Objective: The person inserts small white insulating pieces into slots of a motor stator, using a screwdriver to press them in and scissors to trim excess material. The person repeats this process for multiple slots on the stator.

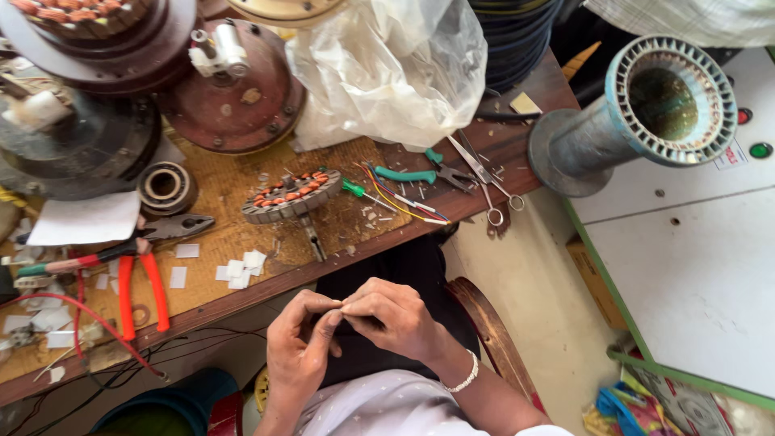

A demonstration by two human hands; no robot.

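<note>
Something very small is pinched between the fingertips of both hands, over the person's lap just below the bench edge; it is too small to tell what it is. The left hand (297,347) curls upward, thumb and forefinger closed on that spot. The right hand (393,316) meets it from the other side, fingers bent and closed on the same point; a pale bracelet (466,375) sits on its wrist.

On the bench (242,291) above the hands lie small white paper squares (242,270), and just beyond them a stator (292,196) with copper coils. To the left are red-handled pliers (144,274). To the right lie a green screwdriver (363,194), green-handled pliers (424,172) and scissors (484,182). A clear plastic bag (387,69) stands behind them.
</note>
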